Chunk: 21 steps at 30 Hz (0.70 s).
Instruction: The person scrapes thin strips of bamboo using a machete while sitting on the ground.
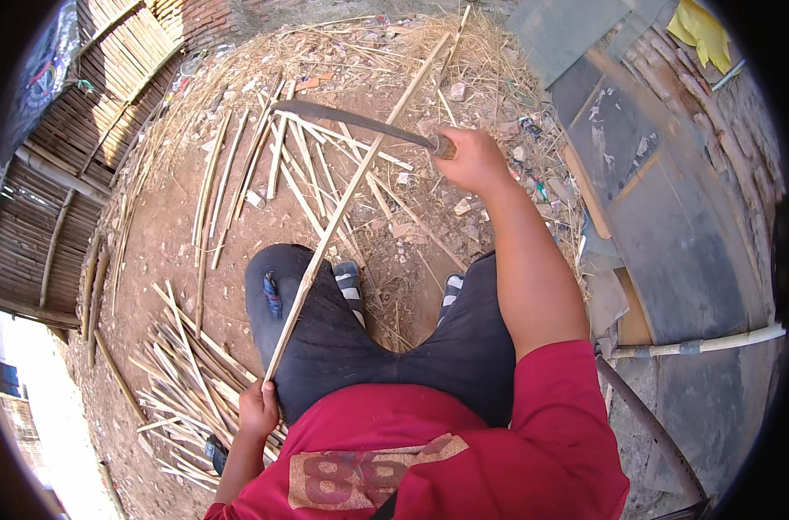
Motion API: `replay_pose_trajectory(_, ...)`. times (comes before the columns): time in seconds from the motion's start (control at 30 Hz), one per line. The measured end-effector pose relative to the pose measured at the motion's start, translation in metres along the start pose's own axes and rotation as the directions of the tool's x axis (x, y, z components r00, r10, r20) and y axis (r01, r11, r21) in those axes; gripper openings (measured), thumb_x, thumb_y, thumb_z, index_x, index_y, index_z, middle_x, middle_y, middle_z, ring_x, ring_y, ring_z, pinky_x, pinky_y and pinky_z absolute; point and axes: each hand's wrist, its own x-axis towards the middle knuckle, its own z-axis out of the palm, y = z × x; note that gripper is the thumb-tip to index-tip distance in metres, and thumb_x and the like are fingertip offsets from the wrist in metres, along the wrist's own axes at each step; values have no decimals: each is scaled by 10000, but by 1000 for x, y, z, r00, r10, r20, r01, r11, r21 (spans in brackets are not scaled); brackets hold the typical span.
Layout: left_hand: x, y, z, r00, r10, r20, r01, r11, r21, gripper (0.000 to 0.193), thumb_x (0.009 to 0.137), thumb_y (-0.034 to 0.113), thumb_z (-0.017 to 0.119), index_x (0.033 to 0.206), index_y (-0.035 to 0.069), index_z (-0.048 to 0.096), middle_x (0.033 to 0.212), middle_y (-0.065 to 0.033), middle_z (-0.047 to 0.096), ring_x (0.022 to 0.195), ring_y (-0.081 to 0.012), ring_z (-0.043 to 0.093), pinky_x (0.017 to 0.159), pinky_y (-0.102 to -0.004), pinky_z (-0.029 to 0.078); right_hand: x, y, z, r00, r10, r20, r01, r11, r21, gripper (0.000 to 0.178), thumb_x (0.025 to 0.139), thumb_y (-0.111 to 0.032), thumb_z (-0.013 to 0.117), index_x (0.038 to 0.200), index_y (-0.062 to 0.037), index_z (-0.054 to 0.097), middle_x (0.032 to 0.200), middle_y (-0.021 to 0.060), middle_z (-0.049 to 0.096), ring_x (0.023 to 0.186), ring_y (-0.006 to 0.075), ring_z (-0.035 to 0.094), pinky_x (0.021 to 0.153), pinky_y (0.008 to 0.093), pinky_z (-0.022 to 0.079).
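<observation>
My right hand [474,161] is wrapped round the wooden handle of a long curved machete [351,118], whose dark blade points left. The blade lies across a long bamboo strip [342,211], at or just over its upper part; whether it touches I cannot tell. Beside my left thigh, my left hand [257,408] grips the near end of that strip. From there the strip slants over my left knee, up and to the right, with its far end over the ground.
Several cut strips [303,156] lie scattered on the dirt ahead. A dense heap of strips [186,381] is by my left side. Bamboo slat panels [56,225] stand at the left; dark sheets [672,225] lean at the right. My sandalled feet [349,286] rest between.
</observation>
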Motion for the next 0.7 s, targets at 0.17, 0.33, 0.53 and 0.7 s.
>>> replay_pose_trajectory(0.17,5,-10,-9,998,17,58,-15,999,-35,489,1070,386,464,821,-16,589,611,-165,533,565,-307,549,578,-425,445,2,1,0,995,-98,15,98,993,-65,357,761,-280,781,1080,-124,735,916,171,719,888,384,691,791,471,554)
replay_pose_trajectory(0.33,7,-15,-9,993,-37,116,52,991,-127,493,1079,384,460,824,-18,589,595,-105,513,577,-210,510,581,-390,438,8,21,6,984,168,-64,-163,984,76,373,770,-282,778,1106,-127,734,926,185,723,896,390,694,800,474,556)
replay_pose_trajectory(0.53,7,-19,-2,994,-11,109,30,984,-176,492,1081,377,456,807,-13,579,588,-88,490,575,-191,484,576,-376,427,0,-15,13,980,-186,65,188,982,-22,282,763,-250,775,991,-99,706,888,169,719,890,385,691,794,489,550)
replay_pose_trajectory(0.7,1,-8,-3,999,4,50,3,990,-144,485,1081,361,460,793,-13,573,588,-83,481,573,-184,475,567,-376,421,7,1,8,998,-57,-9,57,998,-40,310,782,-280,779,1015,-84,717,908,175,726,891,373,701,791,461,553)
